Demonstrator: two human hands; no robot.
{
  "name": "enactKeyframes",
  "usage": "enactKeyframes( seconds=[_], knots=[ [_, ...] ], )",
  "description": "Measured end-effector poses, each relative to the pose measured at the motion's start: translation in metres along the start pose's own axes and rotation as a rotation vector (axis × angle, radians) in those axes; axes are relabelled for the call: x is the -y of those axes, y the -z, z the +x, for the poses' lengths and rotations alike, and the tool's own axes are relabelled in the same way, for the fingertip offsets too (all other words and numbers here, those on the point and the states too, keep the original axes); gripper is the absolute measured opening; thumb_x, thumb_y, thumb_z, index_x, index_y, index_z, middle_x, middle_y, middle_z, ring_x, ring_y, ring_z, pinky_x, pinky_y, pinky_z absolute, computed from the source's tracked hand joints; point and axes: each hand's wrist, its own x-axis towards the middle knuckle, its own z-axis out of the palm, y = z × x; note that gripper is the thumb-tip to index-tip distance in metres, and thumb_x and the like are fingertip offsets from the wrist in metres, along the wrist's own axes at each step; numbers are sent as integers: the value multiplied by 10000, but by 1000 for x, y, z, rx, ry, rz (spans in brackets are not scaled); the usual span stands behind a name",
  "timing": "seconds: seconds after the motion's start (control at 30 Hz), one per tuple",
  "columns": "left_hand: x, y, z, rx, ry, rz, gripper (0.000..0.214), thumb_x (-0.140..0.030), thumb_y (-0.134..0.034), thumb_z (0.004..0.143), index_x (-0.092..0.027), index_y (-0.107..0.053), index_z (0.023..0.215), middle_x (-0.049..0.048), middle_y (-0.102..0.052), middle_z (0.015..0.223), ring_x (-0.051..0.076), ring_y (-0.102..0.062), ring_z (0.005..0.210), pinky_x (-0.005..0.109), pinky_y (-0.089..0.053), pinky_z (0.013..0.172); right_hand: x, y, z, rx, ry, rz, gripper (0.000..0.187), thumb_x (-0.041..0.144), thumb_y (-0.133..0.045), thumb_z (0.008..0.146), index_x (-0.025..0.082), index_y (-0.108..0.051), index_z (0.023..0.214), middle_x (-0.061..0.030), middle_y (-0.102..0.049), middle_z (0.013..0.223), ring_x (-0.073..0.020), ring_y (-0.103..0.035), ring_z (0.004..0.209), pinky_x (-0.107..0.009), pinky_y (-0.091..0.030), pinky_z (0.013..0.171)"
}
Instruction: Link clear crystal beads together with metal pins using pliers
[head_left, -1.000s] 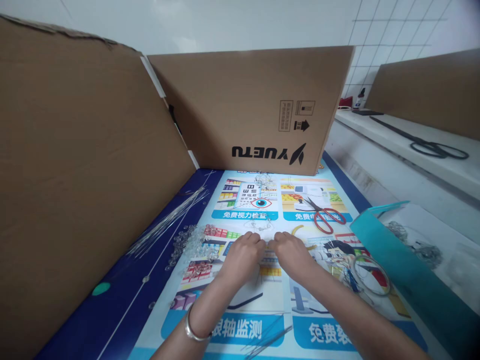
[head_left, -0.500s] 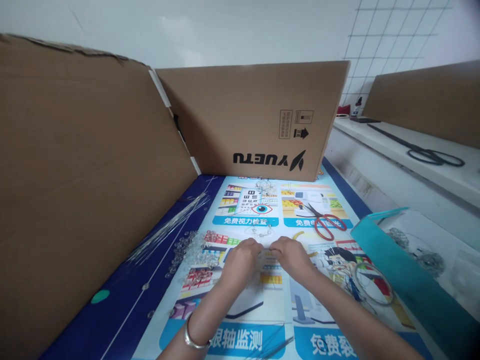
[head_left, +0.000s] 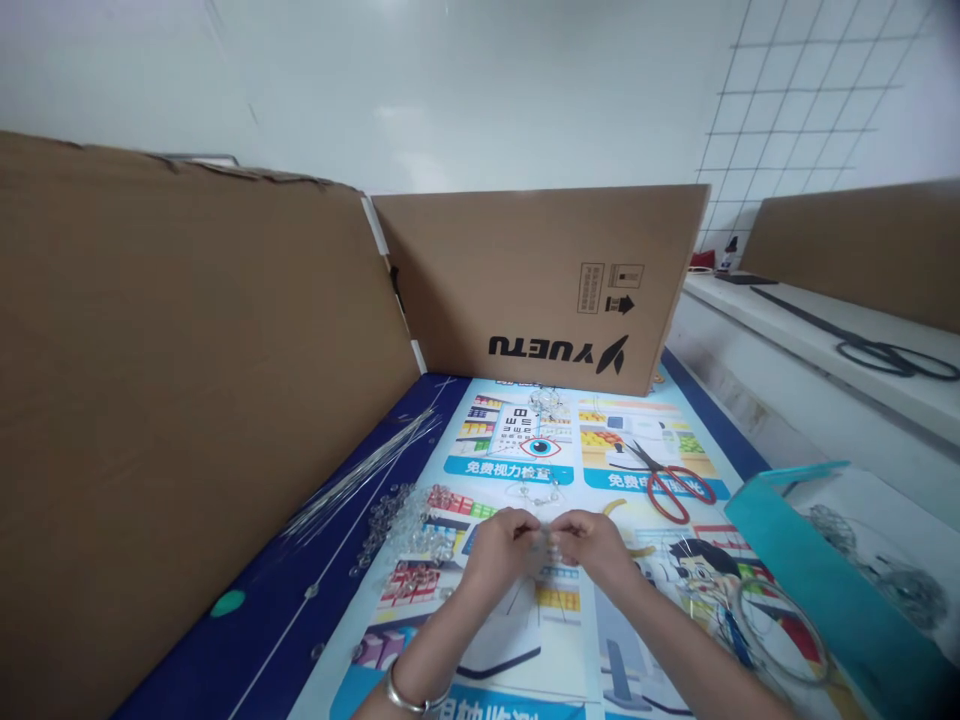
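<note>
Silver bracelet [head_left: 403,697], partly cut off, on the left wrist [head_left: 431,662]. One round wire coil [head_left: 801,682] lies near the counter's [head_left: 281,610] right edge. Left hand [head_left: 501,550] and right hand [head_left: 594,550] pinch something small and pale [head_left: 545,538], too blurred to make out. Clear beads [head_left: 411,530], too many to count, heap toward the left edge. Beyond the hands lie one faint beaded strand [head_left: 538,496] and red-handled scissors [head_left: 658,469].

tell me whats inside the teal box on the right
Inside the teal box, two silvery, tangled clumps show against a whitish interior. The teal wall hides the floor just behind it, so anything lying low there cannot be seen.
</note>
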Motion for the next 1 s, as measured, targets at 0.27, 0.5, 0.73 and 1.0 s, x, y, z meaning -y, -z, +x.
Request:
enactKeyframes(
  seconds=[0.27,0.5,0.73,1.0],
  knots=[
    [10,-16,4,25,112,-260,96,-206,-565,649,-143,-613,705,-25,-555,536,102,-487,443,205,-370,447,-1,0,2,-1,-62,234,266,384,-658,600,150,-627,723,21,-540,569,-106,-491,505,-266,-466,521],
    [8,-18,2,16,139,-423,138,-259,-630,632,-139,-610,694,-29,-538,522,91,-473,441,200,-360,447,7,-4,-5,-14,-74,343,312,426,-685,598,149,-616,725,20,-544,577,-105,-490,514,-260,-455,535],
    [1,-20,-1,6,160,-533,182,-287,-664,626,-132,-602,698,-28,-535,509,90,-462,440,205,-357,452,11,-7,-9,-5,-86,428,337,441,-709,579,147,-592,697,10,-558,571,-117,-513,538,-274,-462,563],
    [-8,-23,-6,-22,177,-629,182,-288,-677,636,-137,-592,693,-24,-553,529,89,-478,467,202,-365,477,10,-11,-9,-12,-103,521,364,458,-717,574,150,-556,681,6,-565,583,-115,-523,536,-277,-460,578]
  ],
)
